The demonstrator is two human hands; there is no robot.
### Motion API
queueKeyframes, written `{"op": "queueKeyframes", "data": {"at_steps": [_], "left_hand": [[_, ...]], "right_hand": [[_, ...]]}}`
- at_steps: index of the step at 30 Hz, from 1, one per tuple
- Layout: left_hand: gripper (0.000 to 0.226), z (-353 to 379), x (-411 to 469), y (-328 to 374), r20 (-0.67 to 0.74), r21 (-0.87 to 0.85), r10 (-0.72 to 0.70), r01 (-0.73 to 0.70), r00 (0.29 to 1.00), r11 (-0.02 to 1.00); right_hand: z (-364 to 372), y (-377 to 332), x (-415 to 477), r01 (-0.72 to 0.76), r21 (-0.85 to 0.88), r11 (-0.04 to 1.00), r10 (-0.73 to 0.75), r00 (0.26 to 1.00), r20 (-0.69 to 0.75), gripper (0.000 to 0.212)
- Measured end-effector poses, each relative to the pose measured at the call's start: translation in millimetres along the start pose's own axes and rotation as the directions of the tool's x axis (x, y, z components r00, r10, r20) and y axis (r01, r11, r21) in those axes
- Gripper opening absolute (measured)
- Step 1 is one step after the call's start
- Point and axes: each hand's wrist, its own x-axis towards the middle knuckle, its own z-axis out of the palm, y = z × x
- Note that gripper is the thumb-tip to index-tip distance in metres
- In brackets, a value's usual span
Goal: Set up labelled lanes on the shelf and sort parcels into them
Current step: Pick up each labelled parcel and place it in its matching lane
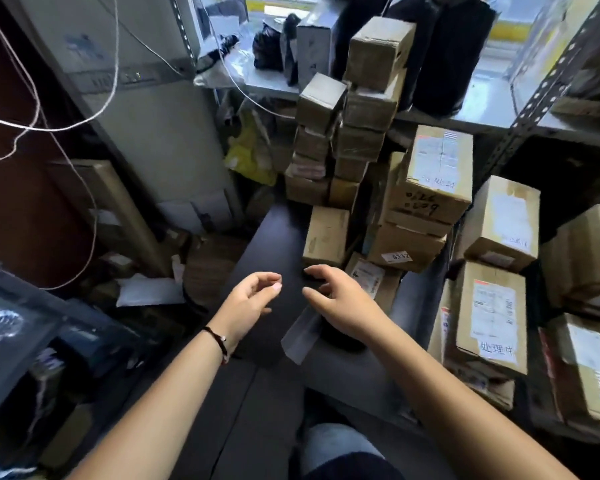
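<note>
Loosely curled and empty, your left hand (250, 299) hovers beside your right hand (340, 299), which arches over a pale strip (300, 332), possibly tape; its grip is unclear. Parcels (433, 174) stand stacked on the dark shelf (274, 237), with no lane labels yet.

Both forearms bare, reaching forward from the lower frame and converging toward centre. Left hand (248, 299) turned palm inward, fingers loosely curled, thumb near the index tip, nothing seen between them. Thin dark cord bracelet (219, 341) on the left wrist. Right hand (340, 303) palm down, just beside the left, apart from it. Index and thumb extended toward the left hand with a gap between; remaining fingers hidden beneath the palm, grip not determinable.
</note>
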Motion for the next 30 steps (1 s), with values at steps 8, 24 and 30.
{"op": "queueKeyframes", "data": {"at_steps": [8, 24, 30], "left_hand": [[0.015, -16, 106, 13, 0.123, 0.073, -0.073, 0.064, 0.990, 0.995], [0.019, -6, 287, 1, 0.331, 0.289, -0.335, 0.243, 0.882, 0.926], [0.033, 3, 325, -20, 0.338, 0.327, -0.432, 0.326, 0.836, 0.887]], "right_hand": [[9, 27, 97, -0.232, 0.206, 0.951, 0.244, 0.969, -0.033, 0.044], [18, 90, 248, -0.656, 0.127, 0.744, 0.668, 0.734, -0.122, 0.074], [38, 107, 271, -0.730, 0.288, 0.620, 0.783, 0.601, -0.160, 0.084]]}}
